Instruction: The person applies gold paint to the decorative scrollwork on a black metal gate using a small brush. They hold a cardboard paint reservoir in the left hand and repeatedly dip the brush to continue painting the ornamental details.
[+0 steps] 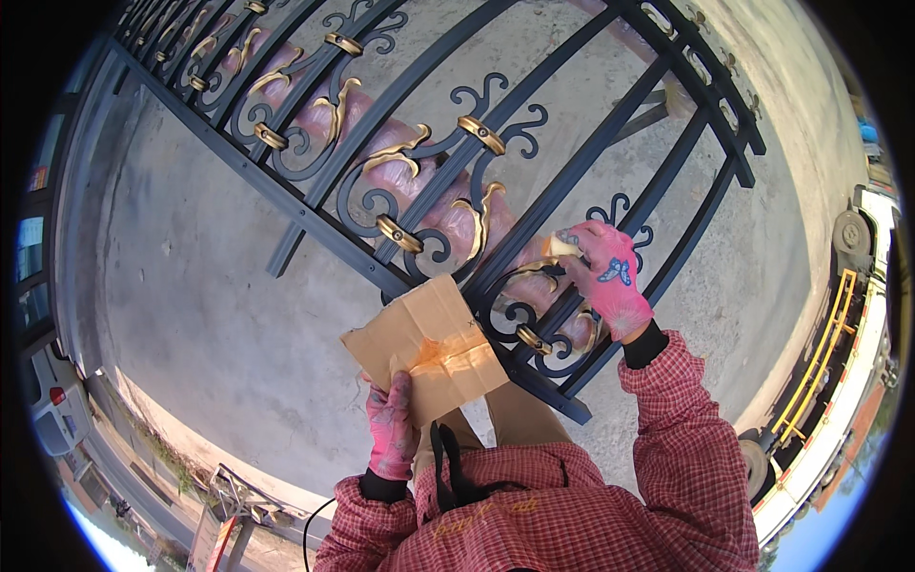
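Grey concrete ground [210,305], white truck [875,319] far to the right. Across the middle, dark metal railing [348,250] with gilded scrolls [491,205]. And now, cardboard sheet [467,357] at the railing's near edge, pinched low on its left by the pink-gloved left hand [391,419]. Over to the right hand [602,267]: fingers drawn together round a small pale pad [564,248], close by a gilded leaf [539,268]; contact hard to tell. Best done lightly, apparently: thin dabs, dark bars [667,174] spared. No container visible by the hands, just an orange-gold smear [434,353] on the cardboard.
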A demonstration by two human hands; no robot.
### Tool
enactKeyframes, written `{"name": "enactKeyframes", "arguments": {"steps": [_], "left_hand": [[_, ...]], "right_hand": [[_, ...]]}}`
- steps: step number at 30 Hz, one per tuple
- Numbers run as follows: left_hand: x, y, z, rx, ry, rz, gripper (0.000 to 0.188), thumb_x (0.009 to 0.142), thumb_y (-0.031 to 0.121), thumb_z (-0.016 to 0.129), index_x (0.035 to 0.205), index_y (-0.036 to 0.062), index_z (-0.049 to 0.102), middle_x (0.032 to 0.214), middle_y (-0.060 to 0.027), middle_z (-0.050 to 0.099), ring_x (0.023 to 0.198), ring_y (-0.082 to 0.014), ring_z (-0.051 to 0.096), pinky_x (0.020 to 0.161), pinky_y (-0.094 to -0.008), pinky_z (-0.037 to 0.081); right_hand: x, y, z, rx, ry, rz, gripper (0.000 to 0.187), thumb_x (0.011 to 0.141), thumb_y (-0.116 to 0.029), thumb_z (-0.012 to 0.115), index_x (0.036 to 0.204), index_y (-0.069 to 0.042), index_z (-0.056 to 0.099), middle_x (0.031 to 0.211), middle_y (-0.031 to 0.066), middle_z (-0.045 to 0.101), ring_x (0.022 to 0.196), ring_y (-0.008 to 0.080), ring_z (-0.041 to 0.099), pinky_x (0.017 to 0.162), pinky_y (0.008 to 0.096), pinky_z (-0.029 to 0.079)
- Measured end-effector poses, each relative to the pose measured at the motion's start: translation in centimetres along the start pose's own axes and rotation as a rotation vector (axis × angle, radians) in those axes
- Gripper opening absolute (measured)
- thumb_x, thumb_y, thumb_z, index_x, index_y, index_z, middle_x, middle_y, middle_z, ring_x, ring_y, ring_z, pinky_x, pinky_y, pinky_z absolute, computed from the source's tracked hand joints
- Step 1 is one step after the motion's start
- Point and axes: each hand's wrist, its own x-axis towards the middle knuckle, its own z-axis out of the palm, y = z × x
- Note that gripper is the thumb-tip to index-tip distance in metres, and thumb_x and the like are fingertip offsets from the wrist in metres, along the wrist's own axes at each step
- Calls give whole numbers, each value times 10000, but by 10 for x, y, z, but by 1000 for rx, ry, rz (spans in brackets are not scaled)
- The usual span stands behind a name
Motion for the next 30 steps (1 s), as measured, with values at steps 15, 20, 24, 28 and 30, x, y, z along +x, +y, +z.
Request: {"name": "enactKeyframes", "arguments": {"steps": [15, 20, 24, 28, 30], "left_hand": [[9, -6, 24, 214, -68, 95, 260, 943, 171, 531, 1169, 43, 546, 1020, -15, 616, 861, -91, 585, 744, -254, 495], [16, -11, -2, 148, -158, 57, 282, 940, 188, 544, 1188, 56, 535, 1057, -8, 605, 904, -90, 577, 774, -257, 491], [15, 13, -14, 152, -52, 9, 239, 933, 168, 555, 1134, 38, 559, 984, 20, 605, 833, -56, 539, 758, -216, 444], [16, 19, -44, 201, -40, -8, 251, 930, 177, 559, 1145, 46, 558, 1016, 10, 605, 850, -70, 554, 761, -229, 456], [13, 33, -45, 176, -54, -16, 257, 928, 178, 562, 1149, 47, 558, 1023, 5, 606, 857, -76, 559, 759, -235, 464]], "right_hand": [[-62, -95, 25, -110, 15, -164, 366, 593, -158, 728, 941, -141, 616, 950, 36, 572, 910, 248, 552, 809, 379, 376], [-74, -89, 36, -55, 57, -139, 329, 592, -156, 729, 900, -129, 617, 924, 24, 573, 893, 244, 552, 829, 386, 369], [-60, -38, 34, -117, 282, 140, 311, 642, -157, 710, 924, -60, 622, 887, 95, 601, 796, 291, 577, 702, 376, 442], [-44, -11, 63, -204, 283, 132, 290, 645, -104, 736, 917, -58, 647, 879, 99, 603, 829, 286, 582, 730, 378, 448], [-36, -11, 74, -312, 268, 87, 268, 647, -107, 732, 899, -59, 653, 863, 100, 604, 823, 286, 585, 712, 379, 455]]}}
